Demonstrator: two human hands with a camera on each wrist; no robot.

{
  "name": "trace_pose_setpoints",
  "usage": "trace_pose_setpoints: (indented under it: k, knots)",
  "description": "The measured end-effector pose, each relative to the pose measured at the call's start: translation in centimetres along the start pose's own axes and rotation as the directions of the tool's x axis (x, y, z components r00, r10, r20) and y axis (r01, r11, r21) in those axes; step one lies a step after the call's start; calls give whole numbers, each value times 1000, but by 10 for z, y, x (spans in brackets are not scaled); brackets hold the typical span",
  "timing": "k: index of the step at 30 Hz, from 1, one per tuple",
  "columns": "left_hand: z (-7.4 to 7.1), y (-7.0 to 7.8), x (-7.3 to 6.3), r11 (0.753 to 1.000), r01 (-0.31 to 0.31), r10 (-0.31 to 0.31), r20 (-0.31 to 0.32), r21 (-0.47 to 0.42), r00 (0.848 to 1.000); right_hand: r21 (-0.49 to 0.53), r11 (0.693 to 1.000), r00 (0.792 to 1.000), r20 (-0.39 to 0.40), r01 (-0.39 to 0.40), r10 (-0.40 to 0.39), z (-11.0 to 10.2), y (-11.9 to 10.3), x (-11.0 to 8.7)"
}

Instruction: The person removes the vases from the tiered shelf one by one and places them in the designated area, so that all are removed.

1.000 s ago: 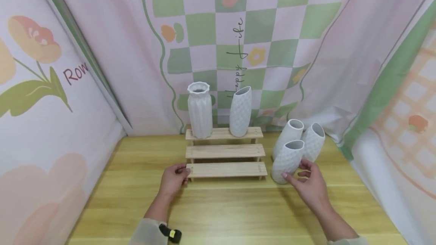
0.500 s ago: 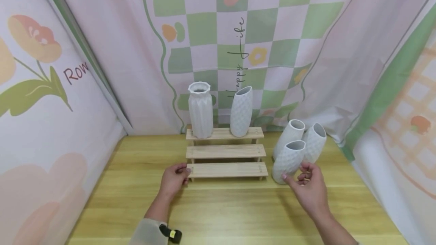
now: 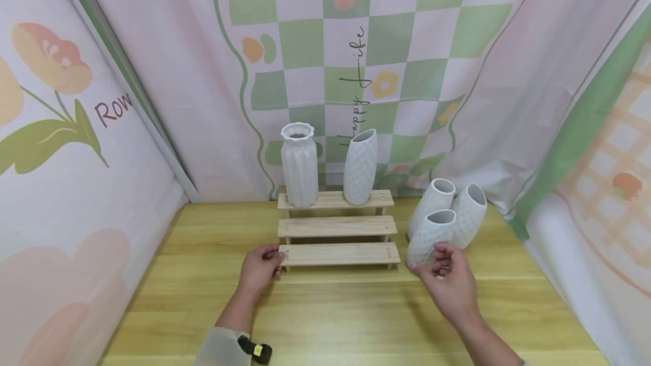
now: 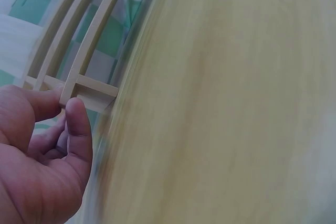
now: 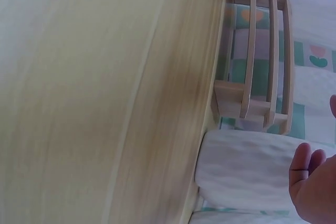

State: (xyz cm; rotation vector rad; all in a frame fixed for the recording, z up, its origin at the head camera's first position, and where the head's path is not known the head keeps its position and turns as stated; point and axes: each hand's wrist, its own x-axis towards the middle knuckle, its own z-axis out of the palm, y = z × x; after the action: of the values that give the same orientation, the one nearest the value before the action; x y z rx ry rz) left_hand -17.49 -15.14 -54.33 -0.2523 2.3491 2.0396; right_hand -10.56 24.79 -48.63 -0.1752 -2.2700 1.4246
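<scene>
In the head view, my left hand point(image 3: 258, 270) pinches the left end of the lowest tier of a three-tier wooden display stand point(image 3: 338, 253). The left wrist view shows thumb and fingers at that tier's end point(image 4: 71, 90). My right hand point(image 3: 452, 287) is in front of a white textured vase point(image 3: 424, 242) with a slanted mouth, its fingers loosely bent and not wrapped around it. In the right wrist view, the fingers point(image 5: 300, 166) show over the vase's pale side point(image 5: 247, 163); whether they touch it I cannot tell.
On the top tier stand a white fluted vase point(image 3: 299, 168) and a white slanted-mouth vase point(image 3: 360, 171). Two more white vases, one at the back left point(image 3: 429, 202) and another at the right point(image 3: 470, 213), stand close behind the front one. Patterned curtains point(image 3: 386, 44) enclose the wooden table point(image 3: 330, 321).
My right hand has slid slightly left, its fingers coming from the front vase's right side to before it. The vase stands where it was. My left hand stays on the stand.
</scene>
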Motion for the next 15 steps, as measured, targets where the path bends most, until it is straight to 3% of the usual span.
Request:
trace_pose_setpoints:
  k: [8,15]
  knots:
    - [1,1,0,1000,3,-3,7,7,1000,-11,1000,1000,-10,-10,10,4,-6,-1]
    - [1,2,0,1000,12,-12,0,-2,1000,41,999,1000,12,-29,29,11,-16,-7]
